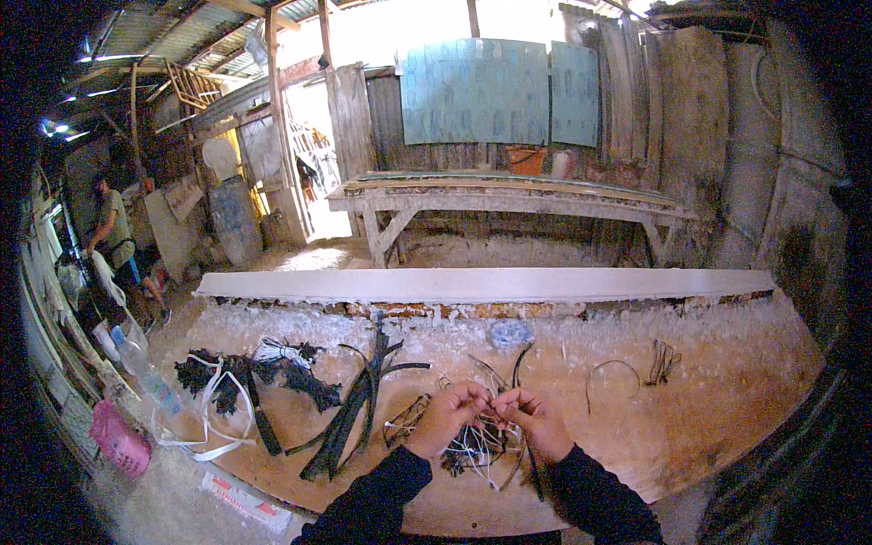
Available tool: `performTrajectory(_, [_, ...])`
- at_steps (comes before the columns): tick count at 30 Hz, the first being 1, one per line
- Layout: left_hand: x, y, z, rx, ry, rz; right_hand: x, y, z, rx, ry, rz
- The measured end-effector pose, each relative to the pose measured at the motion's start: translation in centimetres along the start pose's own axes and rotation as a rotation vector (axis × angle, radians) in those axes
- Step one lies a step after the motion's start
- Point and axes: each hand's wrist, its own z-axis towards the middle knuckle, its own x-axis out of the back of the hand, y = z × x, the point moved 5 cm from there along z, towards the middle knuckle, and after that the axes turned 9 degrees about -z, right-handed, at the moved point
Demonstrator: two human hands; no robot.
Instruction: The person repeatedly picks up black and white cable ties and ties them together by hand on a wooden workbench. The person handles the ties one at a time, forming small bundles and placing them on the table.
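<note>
Fingertips pinched, my left hand [451,418] and my right hand [536,421] meet over the near middle of a wooden worktable [636,436]. What sits between the fingertips is too small to make out. Under and beside them lies a tangle of white and dark cords [472,451]. Thin dark strips [518,368] stick out beyond my right hand. To the left of my hands is a pile of black strips [350,413]. A small bundle of brownish wire [409,420] rests beside my left hand.
Black fibrous bundles [295,377] and a looped white strap [211,409] lie at the table's left. A crumpled clear plastic piece [510,334] and a wire bundle [664,363] lie farther back. A long white board [490,284] borders the far edge. A person [118,227] stands far left.
</note>
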Motion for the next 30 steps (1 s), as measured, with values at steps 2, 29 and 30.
performTrajectory(2, [0.4,0.2,0.2,-0.067,0.012,0.009,-0.1,0.0,0.0,-0.001,-0.024,0.078])
performTrajectory(29, [-1.2,2.5,-0.9,-0.658,-0.03,0.736,0.0,-0.7,0.2,0.123,0.134,0.017])
performTrajectory(30, [-1.2,2.5,-0.9,-0.704,-0.037,0.779,0.0,-0.6,0.2,0.116,0.152,-0.012])
